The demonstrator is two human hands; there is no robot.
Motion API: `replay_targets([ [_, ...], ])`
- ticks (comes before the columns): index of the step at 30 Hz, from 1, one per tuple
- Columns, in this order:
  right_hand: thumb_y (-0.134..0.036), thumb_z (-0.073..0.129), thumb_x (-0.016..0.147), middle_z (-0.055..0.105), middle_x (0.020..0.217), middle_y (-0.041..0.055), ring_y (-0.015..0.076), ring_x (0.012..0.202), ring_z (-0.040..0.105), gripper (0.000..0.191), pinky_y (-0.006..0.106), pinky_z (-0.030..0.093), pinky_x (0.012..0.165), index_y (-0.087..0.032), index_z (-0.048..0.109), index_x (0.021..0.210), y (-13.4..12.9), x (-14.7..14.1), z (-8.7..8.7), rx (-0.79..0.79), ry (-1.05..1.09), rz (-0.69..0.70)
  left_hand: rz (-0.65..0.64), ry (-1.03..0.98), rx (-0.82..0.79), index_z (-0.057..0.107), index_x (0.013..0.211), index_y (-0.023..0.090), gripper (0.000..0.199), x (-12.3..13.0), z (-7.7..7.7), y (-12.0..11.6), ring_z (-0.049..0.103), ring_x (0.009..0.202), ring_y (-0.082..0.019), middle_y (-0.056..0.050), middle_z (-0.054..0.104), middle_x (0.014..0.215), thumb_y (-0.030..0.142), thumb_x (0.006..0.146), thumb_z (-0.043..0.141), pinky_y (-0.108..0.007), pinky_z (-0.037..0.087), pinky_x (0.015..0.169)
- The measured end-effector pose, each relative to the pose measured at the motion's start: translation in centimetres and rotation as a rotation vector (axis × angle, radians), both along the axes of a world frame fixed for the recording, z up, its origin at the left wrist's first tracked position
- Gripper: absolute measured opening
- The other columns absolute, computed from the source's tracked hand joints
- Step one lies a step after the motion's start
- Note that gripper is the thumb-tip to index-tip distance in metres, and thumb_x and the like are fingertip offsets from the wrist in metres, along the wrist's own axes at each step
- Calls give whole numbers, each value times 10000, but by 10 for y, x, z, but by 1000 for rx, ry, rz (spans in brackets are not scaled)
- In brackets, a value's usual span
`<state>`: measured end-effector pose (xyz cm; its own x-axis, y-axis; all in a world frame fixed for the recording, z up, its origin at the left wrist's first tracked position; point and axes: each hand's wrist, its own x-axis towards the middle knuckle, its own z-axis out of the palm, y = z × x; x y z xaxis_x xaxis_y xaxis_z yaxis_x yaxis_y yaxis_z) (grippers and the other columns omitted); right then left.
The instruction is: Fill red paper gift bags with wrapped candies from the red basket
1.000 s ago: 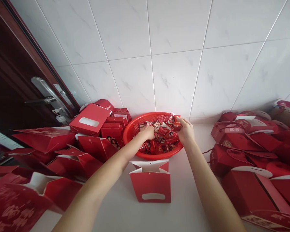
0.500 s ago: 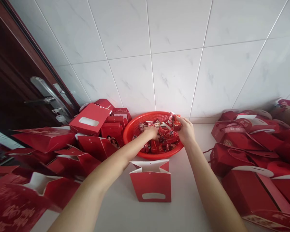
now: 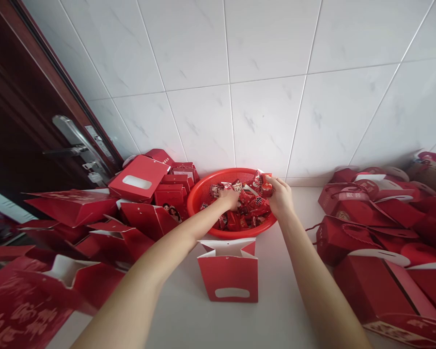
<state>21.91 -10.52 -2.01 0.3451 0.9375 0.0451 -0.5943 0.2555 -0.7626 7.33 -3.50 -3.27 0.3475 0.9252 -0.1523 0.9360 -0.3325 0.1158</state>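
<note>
Veined white wall tiles (image 3: 269,43) fill the upper frame; a dark reddish door (image 3: 18,97) with a metal handle (image 3: 80,148) stands upper left.

Glossy, crinkled wrappers (image 3: 257,211) are gleaming around the left grip (image 3: 229,198) in a plastic basket (image 3: 247,232), while the paperboard box (image 3: 228,274), this side of that grip, is looking smoothly matt.

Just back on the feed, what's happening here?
A person has both hands at a red plastic basket of wrapped sweets. The right hand holds red-wrapped packets over the basket's right side; the left hand is down among the sweets, and whether it grasps any can't be told. An open-topped red bag stands upright in front of the basket, with more red bags to the left and red boxes to the right.
</note>
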Motion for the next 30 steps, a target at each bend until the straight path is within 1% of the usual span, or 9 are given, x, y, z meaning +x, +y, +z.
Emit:
replay_targets([
  [2,-288,805,545,628,593,-30,140,569,573,204,273,445,525,-194,644,627,1,0,0,-3,-2,0,14,-51,-6,736,939,165,381,-6,2,3,636,1161,-425,-202,734,1120,102,574,824,-512,476,998],
  [4,-281,803,541,628,595,-28,138,575,569,198,269,441,526,-194,644,622,1,0,0,-4,-1,-6,32,-113,-21,713,789,176,273,-12,6,6,666,1087,-390,-146,753,984,101,547,813,-430,514,929],
  [7,-276,799,540,630,600,-26,137,587,563,185,263,437,528,-193,651,613,0,-1,1,-9,-5,-13,40,-248,-86,647,638,189,174,-19,10,11,703,842,-296,-46,698,703,107,553,775,-317,534,738],
  [9,-274,791,548,624,595,-28,139,591,564,168,264,440,533,-194,660,615,-1,-1,1,-10,-12,-10,34,-358,-151,636,621,192,145,-23,12,13,666,660,-226,2,632,579,109,574,746,-271,499,606],
  [10,-273,788,549,622,592,-29,139,591,565,161,264,442,536,-194,663,614,-1,-1,2,-12,-13,-8,29,-416,-181,646,633,191,127,-25,13,14,639,598,-201,15,617,554,114,585,736,-260,479,562],
  [13,-269,788,548,639,608,-22,143,601,576,156,267,453,547,-192,672,618,-2,-1,2,-10,-9,-5,6,-581,-233,699,702,183,104,-30,14,17,605,552,-164,14,650,591,157,612,742,-251,473,539],
  [19,-270,786,562,635,611,-22,147,599,587,160,275,465,557,-194,656,619,-1,-1,2,5,-26,-5,-26,-820,-248,770,858,175,239,-33,13,24,639,653,-174,-27,737,746,234,629,796,-290,537,670],
  [25,-265,798,527,646,612,-22,138,590,577,172,259,461,530,-189,670,613,-1,-1,2,-3,5,3,-23,-933,-281,774,907,180,311,-33,15,19,686,769,-209,-45,764,846,234,607,834,-330,558,779],
  [30,-269,799,521,634,590,-26,135,581,561,173,247,448,512,-193,661,592,-1,-1,1,2,7,4,8,-982,-293,757,970,175,386,-31,25,10,681,757,-191,-42,757,865,203,592,823,-314,550,751],
])
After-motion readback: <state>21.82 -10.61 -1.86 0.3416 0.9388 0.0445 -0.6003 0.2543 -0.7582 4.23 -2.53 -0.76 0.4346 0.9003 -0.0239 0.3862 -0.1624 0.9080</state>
